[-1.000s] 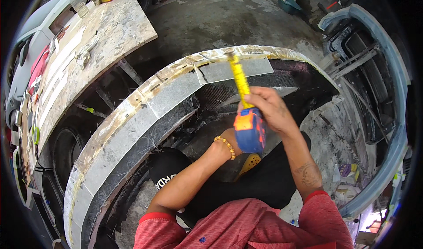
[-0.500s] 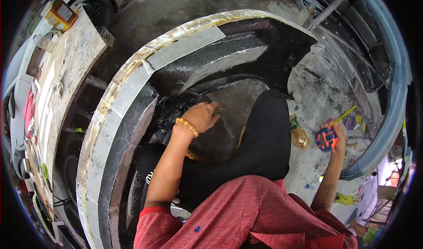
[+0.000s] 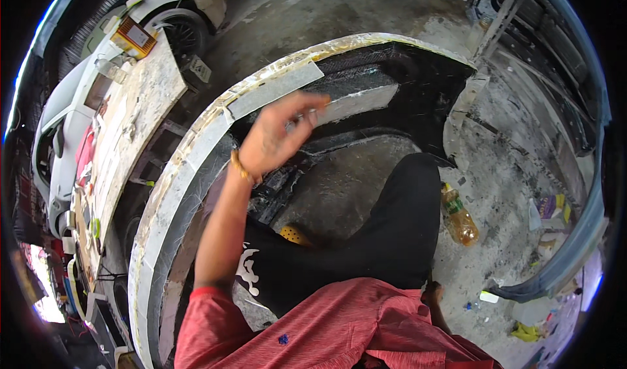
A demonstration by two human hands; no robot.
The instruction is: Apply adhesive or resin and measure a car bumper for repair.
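Note:
My left hand (image 3: 274, 134), with a beaded bracelet (image 3: 243, 168) at the wrist, is raised over the inner side of a large curved black moulded panel (image 3: 431, 75). Its fingers are loosely bent with a gap to the thumb, and nothing shows between them. Pale strips (image 3: 281, 89) line the panel's outer rim. Down beside my right hip, my right hand (image 3: 432, 294) is mostly hidden behind the thigh and red shirt. Its fingers and anything in them cannot be made out.
A paint-stained board table (image 3: 147, 95) at the left bears a yellow-brown tin (image 3: 133, 39); a white car (image 3: 72, 117) stands beyond. Right of my knee lies a bottle of amber liquid (image 3: 460, 219). A blue-grey curved part (image 3: 584, 199) arches along the far right.
My left hand has risen forward from between my legs to over the panel. My right hand, which held a blue-and-orange tape measure out at the right, has drawn in beside my hip.

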